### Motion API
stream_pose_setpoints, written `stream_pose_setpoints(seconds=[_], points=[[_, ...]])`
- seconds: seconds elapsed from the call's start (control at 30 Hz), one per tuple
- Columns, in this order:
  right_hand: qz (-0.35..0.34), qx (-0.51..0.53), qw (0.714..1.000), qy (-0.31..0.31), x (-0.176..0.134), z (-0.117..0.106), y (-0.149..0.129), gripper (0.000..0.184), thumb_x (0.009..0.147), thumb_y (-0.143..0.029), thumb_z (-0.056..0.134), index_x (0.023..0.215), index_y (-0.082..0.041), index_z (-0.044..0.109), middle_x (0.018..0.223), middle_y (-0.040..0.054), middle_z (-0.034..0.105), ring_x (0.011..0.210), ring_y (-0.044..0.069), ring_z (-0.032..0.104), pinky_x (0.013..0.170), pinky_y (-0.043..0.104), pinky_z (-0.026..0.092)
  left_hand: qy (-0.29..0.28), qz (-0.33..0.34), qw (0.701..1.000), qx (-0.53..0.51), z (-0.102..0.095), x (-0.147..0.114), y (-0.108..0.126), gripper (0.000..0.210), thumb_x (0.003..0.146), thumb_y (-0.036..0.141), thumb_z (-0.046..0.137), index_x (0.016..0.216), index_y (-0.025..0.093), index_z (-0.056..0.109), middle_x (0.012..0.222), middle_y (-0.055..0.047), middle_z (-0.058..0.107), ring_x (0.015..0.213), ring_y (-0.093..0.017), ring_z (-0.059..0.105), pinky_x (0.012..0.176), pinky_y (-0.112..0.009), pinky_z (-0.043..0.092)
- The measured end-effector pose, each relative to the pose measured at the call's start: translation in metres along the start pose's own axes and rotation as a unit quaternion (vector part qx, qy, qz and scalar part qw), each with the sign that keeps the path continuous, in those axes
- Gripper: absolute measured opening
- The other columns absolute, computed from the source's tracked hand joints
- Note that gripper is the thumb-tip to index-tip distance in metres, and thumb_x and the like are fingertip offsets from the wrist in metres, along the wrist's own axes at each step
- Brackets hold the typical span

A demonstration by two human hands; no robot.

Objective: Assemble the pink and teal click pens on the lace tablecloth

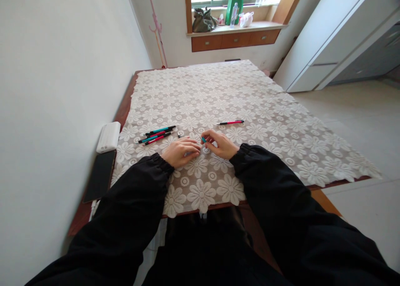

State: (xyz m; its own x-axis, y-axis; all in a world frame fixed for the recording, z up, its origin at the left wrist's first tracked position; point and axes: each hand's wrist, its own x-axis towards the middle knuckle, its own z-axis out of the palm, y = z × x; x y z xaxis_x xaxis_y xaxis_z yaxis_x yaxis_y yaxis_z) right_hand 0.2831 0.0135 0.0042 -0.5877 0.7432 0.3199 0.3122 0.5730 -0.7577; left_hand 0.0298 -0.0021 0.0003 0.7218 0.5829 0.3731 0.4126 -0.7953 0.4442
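My right hand (218, 143) pinches a teal pen part (203, 140) between thumb and fingers. A thin refill-like tip sticks out beyond it, pointing up and to the left. Beside it, my left hand (181, 152) rests low over the lace cloth, its fingers stretched toward the right hand and its thumb apart. Whatever lies under those fingertips is hidden. Just beyond the left hand is a small dark pen piece (179, 135). Several black pens with teal or red barrels (158, 135) lie in a bunch to the left. One red and black pen (231, 122) lies alone farther right.
White floral lace (203, 194) covers the wooden table. At its left edge are a white power bank (108, 137) and a dark phone (99, 175), close to the wall. A windowsill (215, 29) beyond holds a green bag (234, 7) and a dark bag (203, 20).
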Motion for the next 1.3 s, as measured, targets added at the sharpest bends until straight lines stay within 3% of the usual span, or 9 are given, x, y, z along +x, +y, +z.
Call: stream_pose_setpoints(seconds=[0.13, 0.27, 0.63, 0.83, 0.9, 0.97, 1.03, 1.1, 1.3], points=[[0.023, 0.097, 0.995, -0.022, 0.001, 0.001, -0.004, 0.025, 0.092, -0.020, 0.057, 0.116, -0.023, 0.054, 0.101, 0.0027, 0.073, 0.080, 0.013, 0.071, 0.070, 0.027, 0.056, 0.079, -0.031, 0.995, 0.045, -0.002, 0.001, 0.001, 0.025, 0.106, 0.036, 0.060, 0.119, 0.024, 0.077, 0.121, -0.007, 0.080, 0.127, -0.027, 0.070, 0.123, -0.057, 0.043], [0.033, 0.121, 0.992, -0.014, 0.002, 0.002, -0.006, 0.024, 0.091, -0.028, 0.064, 0.114, -0.024, 0.057, 0.103, 0.0026, 0.072, 0.087, 0.014, 0.072, 0.072, 0.027, 0.057, 0.140, -0.048, 0.989, 0.028, -0.006, 0.002, 0.006, 0.027, 0.103, 0.042, 0.067, 0.117, 0.022, 0.075, 0.110, -0.008, 0.081, 0.108, -0.024, 0.072, 0.104, -0.045, 0.055], [0.022, 0.126, 0.991, -0.042, 0.002, 0.009, -0.001, 0.019, 0.091, -0.036, 0.071, 0.101, -0.021, 0.065, 0.094, 0.0028, 0.074, 0.084, 0.016, 0.071, 0.078, 0.032, 0.060, 0.177, -0.088, 0.977, -0.075, -0.003, 0.005, 0.016, 0.028, 0.097, 0.049, 0.073, 0.092, 0.022, 0.076, 0.093, -0.005, 0.080, 0.087, -0.020, 0.070, 0.084, -0.036, 0.056], [-0.082, -0.032, 0.996, -0.004, 0.003, 0.001, -0.004, 0.027, 0.108, -0.036, 0.049, 0.115, -0.022, 0.072, 0.112, 0.0097, 0.077, 0.107, 0.022, 0.070, 0.101, 0.043, 0.057, 0.213, -0.162, 0.955, -0.127, -0.005, 0.003, 0.017, 0.040, 0.099, 0.060, 0.064, 0.095, 0.020, 0.070, 0.094, -0.007, 0.077, 0.088, -0.022, 0.070, 0.087, -0.039, 0.056], [-0.094, -0.119, 0.988, 0.010, 0.002, 0.000, -0.001, 0.035, 0.109, -0.035, 0.048, 0.136, -0.025, 0.066, 0.141, 0.0125, 0.069, 0.137, 0.027, 0.059, 0.119, 0.052, 0.046, 0.220, -0.169, 0.948, -0.158, -0.004, 0.002, 0.016, 0.041, 0.102, 0.061, 0.058, 0.100, 0.021, 0.065, 0.095, -0.008, 0.076, 0.089, -0.022, 0.070, 0.089, -0.041, 0.055], [-0.067, -0.203, 0.977, -0.015, 0.001, 0.001, 0.006, 0.052, 0.107, -0.038, 0.052, 0.158, -0.028, 0.051, 0.168, 0.0106, 0.046, 0.160, 0.032, 0.035, 0.130, 0.061, 0.029, 0.222, -0.164, 0.941, -0.196, -0.003, 0.001, 0.017, 0.039, 0.104, 0.060, 0.053, 0.102, 0.022, 0.060, 0.096, -0.008, 0.076, 0.092, -0.023, 0.070, 0.090, -0.041, 0.055], [-0.029, -0.256, 0.963, -0.077, -0.001, 0.005, 0.015, 0.065, 0.104, -0.047, 0.058, 0.165, -0.030, 0.042, 0.176, 0.0102, 0.033, 0.165, 0.039, 0.022, 0.130, 0.069, 0.021, 0.227, -0.157, 0.935, -0.223, -0.002, 0.001, 0.017, 0.035, 0.107, 0.056, 0.049, 0.100, 0.023, 0.055, 0.096, -0.007, 0.075, 0.092, -0.022, 0.069, 0.089, -0.041, 0.053], [-0.019, -0.276, 0.951, -0.135, -0.003, 0.009, 0.023, 0.067, 0.105, -0.053, 0.055, 0.166, -0.030, 0.040, 0.175, 0.0099, 0.034, 0.164, 0.040, 0.022, 0.130, 0.069, 0.019, 0.231, -0.153, 0.932, -0.234, -0.002, 0.001, 0.018, 0.032, 0.109, 0.052, 0.045, 0.097, 0.023, 0.052, 0.096, -0.006, 0.074, 0.090, -0.021, 0.067, 0.088, -0.039, 0.051], [-0.040, -0.275, 0.944, -0.177, -0.003, 0.011, 0.024, 0.068, 0.109, -0.053, 0.046, 0.170, -0.027, 0.032, 0.177, 0.0095, 0.029, 0.165, 0.038, 0.020, 0.132, 0.068, 0.016, 0.207, -0.166, 0.946, -0.184, -0.003, 0.000, 0.018, 0.030, 0.110, 0.045, 0.040, 0.094, 0.023, 0.052, 0.091, -0.005, 0.072, 0.084, -0.020, 0.063, 0.084, -0.038, 0.048]])
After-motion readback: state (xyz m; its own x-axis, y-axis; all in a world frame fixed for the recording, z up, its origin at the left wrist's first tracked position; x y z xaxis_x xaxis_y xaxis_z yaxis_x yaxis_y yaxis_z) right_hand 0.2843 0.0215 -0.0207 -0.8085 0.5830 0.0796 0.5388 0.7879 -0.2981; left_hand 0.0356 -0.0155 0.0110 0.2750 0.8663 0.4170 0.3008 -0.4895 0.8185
